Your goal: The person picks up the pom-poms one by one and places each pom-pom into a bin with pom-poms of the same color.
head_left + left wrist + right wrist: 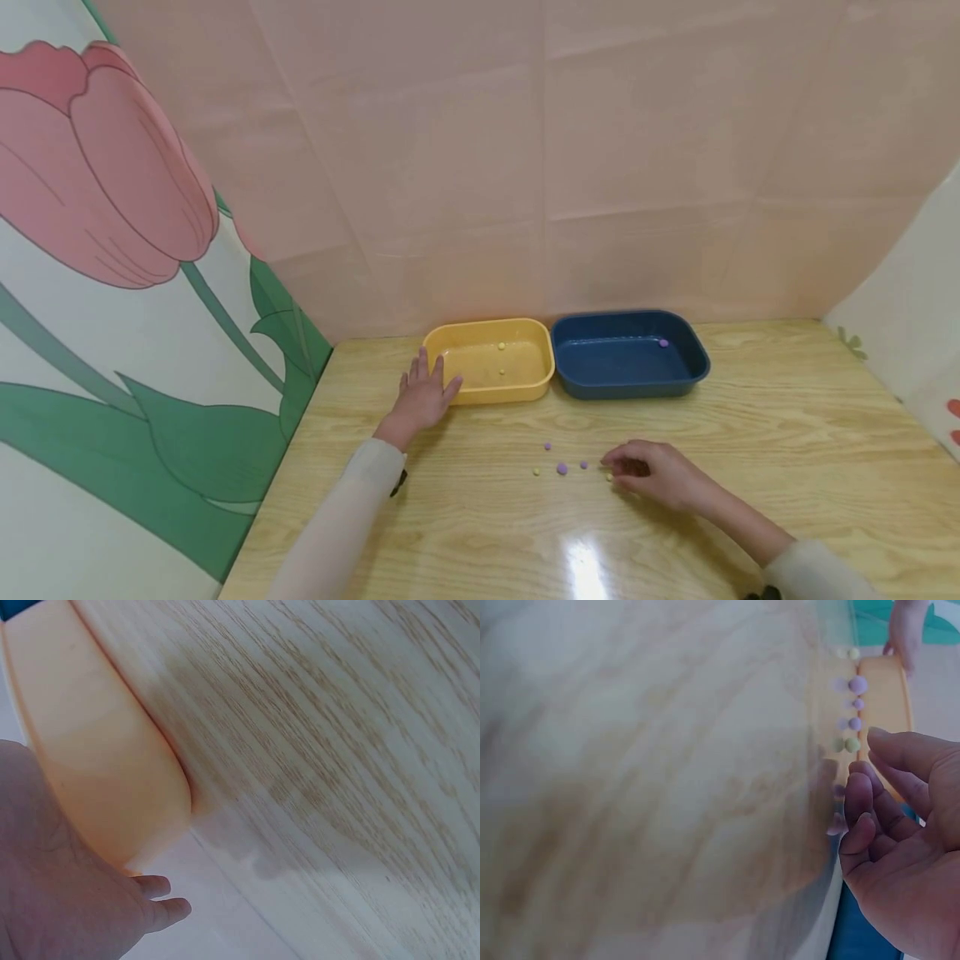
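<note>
Spread over the left end of the yellow tray (487, 395), my left hand (422, 400) rests at its rim with straight fingers. In the left wrist view this hand (67, 877) lies against the tray's outer wall (112, 742). My right hand (663, 477) hovers low over the table, thumb and fingers bent and apart, nothing between them. A small yellow ball (609, 477) lies right by its fingertips; the right wrist view shows this ball (853, 745) just beyond the thumb. Left of it are purple balls (562, 469) of different sizes and another yellow ball (536, 472).
A dark blue tray (630, 390) stands beside the yellow one, holding a purple ball (663, 342). Inside the yellow tray lie two small yellow balls (501, 346). Behind both trays hangs a pink cloth (480, 167); a tulip-print panel (135, 333) borders the wooden table's left side.
</note>
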Tool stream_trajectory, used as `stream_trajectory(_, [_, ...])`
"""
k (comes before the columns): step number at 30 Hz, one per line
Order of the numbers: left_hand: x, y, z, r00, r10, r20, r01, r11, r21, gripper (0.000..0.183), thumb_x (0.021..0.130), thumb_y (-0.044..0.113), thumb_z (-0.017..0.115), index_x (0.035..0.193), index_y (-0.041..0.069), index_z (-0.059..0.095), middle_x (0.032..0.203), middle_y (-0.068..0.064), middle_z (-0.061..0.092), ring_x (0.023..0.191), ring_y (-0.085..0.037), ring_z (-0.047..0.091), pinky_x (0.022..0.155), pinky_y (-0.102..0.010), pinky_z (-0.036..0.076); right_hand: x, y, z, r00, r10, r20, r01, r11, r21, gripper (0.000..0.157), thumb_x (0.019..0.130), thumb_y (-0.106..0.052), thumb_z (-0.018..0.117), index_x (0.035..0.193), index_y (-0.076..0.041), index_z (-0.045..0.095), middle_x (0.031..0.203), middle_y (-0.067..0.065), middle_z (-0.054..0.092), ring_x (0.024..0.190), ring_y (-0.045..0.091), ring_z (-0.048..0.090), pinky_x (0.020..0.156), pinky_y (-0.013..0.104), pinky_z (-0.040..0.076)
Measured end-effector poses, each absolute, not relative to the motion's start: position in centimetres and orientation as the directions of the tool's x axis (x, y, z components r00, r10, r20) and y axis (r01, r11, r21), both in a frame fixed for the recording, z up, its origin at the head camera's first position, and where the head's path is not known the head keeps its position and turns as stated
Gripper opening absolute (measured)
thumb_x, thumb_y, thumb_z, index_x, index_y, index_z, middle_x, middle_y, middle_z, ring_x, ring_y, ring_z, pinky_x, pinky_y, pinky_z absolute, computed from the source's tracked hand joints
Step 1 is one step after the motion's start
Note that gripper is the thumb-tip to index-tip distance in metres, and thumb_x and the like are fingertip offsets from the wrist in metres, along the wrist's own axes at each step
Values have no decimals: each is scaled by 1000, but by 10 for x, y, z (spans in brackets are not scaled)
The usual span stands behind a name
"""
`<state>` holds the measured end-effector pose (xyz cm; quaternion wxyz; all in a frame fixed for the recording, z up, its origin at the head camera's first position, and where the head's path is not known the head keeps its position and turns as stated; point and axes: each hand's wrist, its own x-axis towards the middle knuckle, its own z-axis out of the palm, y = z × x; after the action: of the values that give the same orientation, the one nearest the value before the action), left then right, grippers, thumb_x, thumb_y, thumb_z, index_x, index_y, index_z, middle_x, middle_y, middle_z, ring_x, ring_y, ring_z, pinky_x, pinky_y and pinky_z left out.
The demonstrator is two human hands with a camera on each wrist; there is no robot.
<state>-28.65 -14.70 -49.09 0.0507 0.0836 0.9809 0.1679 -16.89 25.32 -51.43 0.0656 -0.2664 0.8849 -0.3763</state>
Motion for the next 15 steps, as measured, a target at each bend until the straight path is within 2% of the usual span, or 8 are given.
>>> stream_trajectory(4, [-287, -147, -491, -981, 183, -71, 150, 931, 333, 74, 108, 55, 29, 163, 6, 17, 168, -24, -8, 154, -44, 3, 121, -63, 10, -170, 255, -518, -850, -520, 79, -424, 589, -688, 22, 90, -16, 77, 112, -11, 74, 94, -9, 67, 83, -3, 56, 70, 22, 51])
stream_trajectory(15, [-286, -147, -489, -981, 180, -78, 144, 932, 332, 74, 108, 55, 29, 163, 7, 16, 168, -24, -8, 154, -44, 2, 121, -62, 10, -169, 253, -522, -825, -542, 158, -493, 555, -670, 19, 88, -11, 78, 107, -10, 74, 89, -2, 66, 80, -2, 55, 66, 22, 50])
